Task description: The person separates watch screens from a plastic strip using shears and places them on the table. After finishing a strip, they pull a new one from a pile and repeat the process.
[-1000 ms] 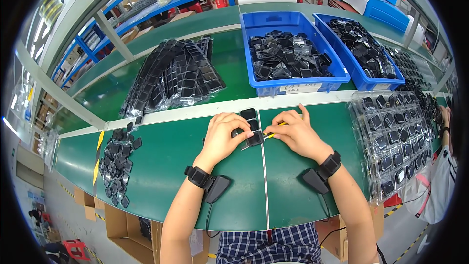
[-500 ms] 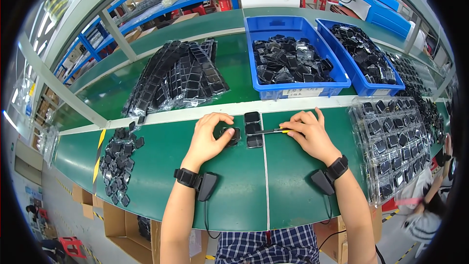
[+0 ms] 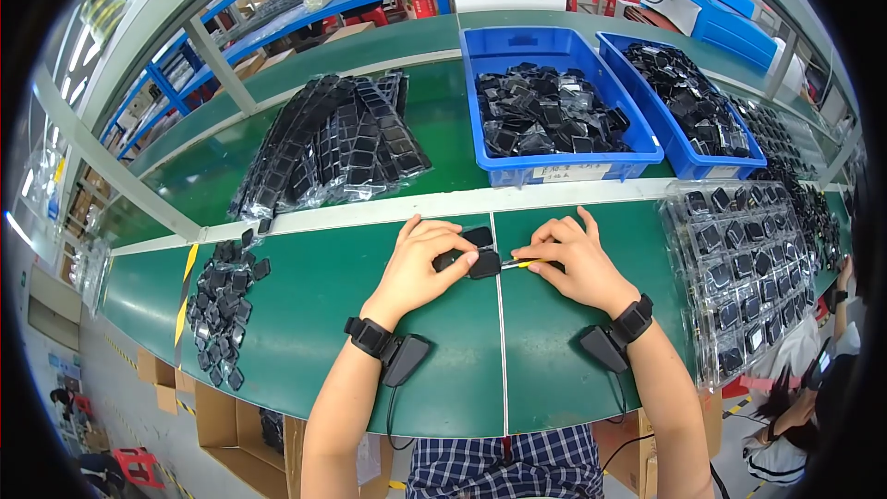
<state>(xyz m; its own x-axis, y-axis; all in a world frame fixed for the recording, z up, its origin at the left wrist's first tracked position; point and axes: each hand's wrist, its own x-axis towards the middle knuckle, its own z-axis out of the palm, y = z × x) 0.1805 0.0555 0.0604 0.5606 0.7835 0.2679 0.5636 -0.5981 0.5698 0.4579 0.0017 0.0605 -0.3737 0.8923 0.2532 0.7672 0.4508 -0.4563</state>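
My left hand (image 3: 427, 265) pinches a small black square piece (image 3: 484, 264) by its left edge, thumb in front and fingers curled behind. A second black square piece (image 3: 478, 237) lies just beyond it, partly behind my fingers. My right hand (image 3: 575, 263) is closed on a slim tool with a yellow-and-black handle (image 3: 528, 263). Its thin end points left and meets the right side of the pinched piece. The tool's exact kind is too small to make out. What else lies under my left fingers is hidden.
Loose black pieces (image 3: 222, 310) lie at the left, beside yellow tape. Bagged strips (image 3: 337, 143) lie behind. Two blue bins, the nearer one (image 3: 564, 166) and another (image 3: 716, 166), hold similar pieces. Stacked clear trays (image 3: 739, 282) stand at the right. Cables hang from both wrist devices.
My left hand has moved right from a dark piece to the middle stack and now grips a piece there. My right hand has shifted slightly left and lower, the tool with it.
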